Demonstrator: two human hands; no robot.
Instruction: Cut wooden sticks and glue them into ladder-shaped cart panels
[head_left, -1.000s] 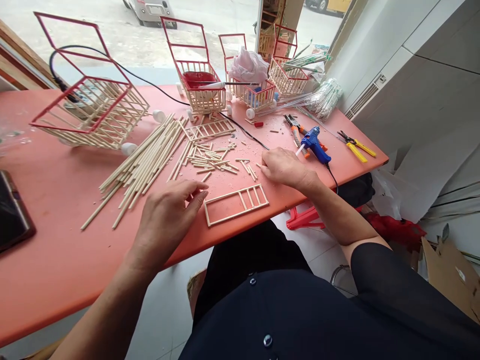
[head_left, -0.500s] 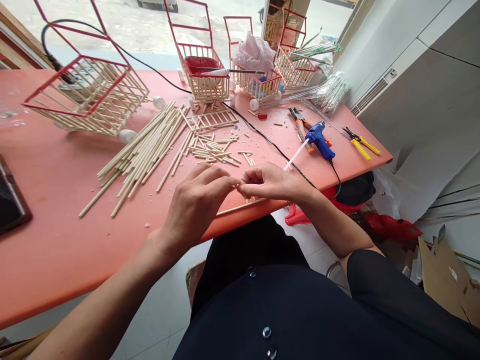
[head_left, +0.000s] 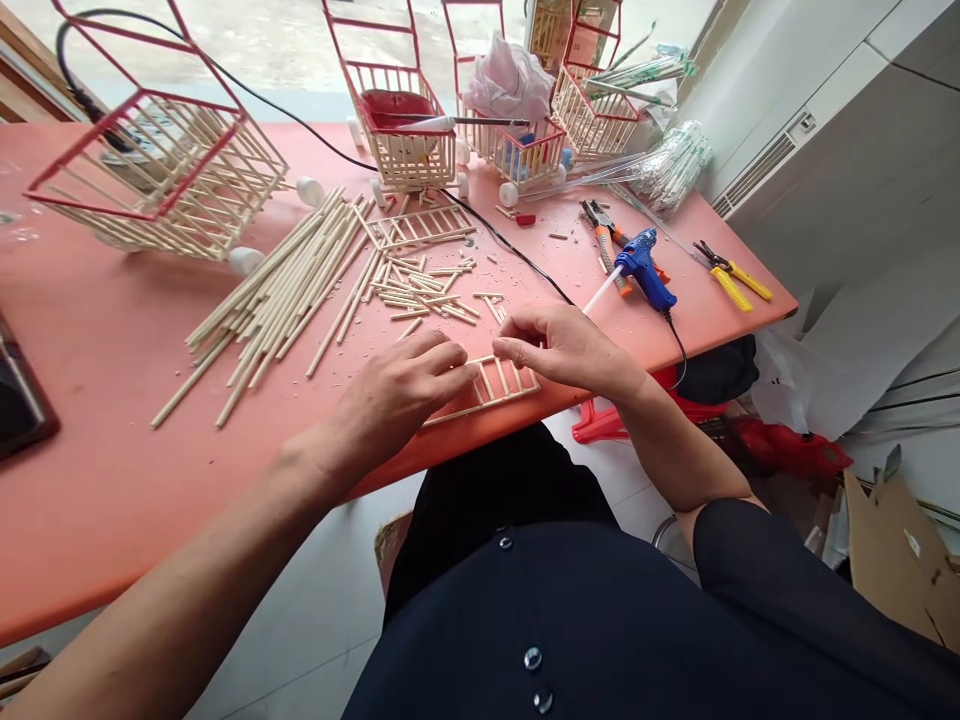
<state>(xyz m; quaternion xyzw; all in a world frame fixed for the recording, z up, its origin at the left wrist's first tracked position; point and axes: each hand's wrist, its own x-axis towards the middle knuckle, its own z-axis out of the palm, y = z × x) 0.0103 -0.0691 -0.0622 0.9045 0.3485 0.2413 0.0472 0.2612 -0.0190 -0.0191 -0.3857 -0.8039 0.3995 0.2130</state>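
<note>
A small ladder-like frame of pale wooden sticks (head_left: 487, 403) lies flat at the table's front edge, below my hands. My left hand (head_left: 401, 388) is closed over its left end, thumb and fingers pressed together; whatever they pinch is hidden. At the frame's far right side is my right hand (head_left: 566, 345), fingers curled in toward the thumb. I cannot make out what, if anything, is between its fingertips. Just beyond the hands lies a scatter of short cut sticks (head_left: 427, 290). A finished-looking stick ladder panel (head_left: 427, 228) rests behind them.
Long sticks (head_left: 289, 285) lie piled on the left of the pink table (head_left: 150, 500). Red-rimmed stick carts (head_left: 169, 190) stand along the back. A blue glue gun (head_left: 641, 268), orange-handled pliers (head_left: 604, 240) and yellow-handled pliers (head_left: 731, 275) lie right. A black cable (head_left: 517, 250) crosses the tabletop.
My hands were fingertip to fingertip over the frame; now they have drawn apart, left hand leftward and right hand slightly right. More of the frame shows between them. The view has shifted slightly.
</note>
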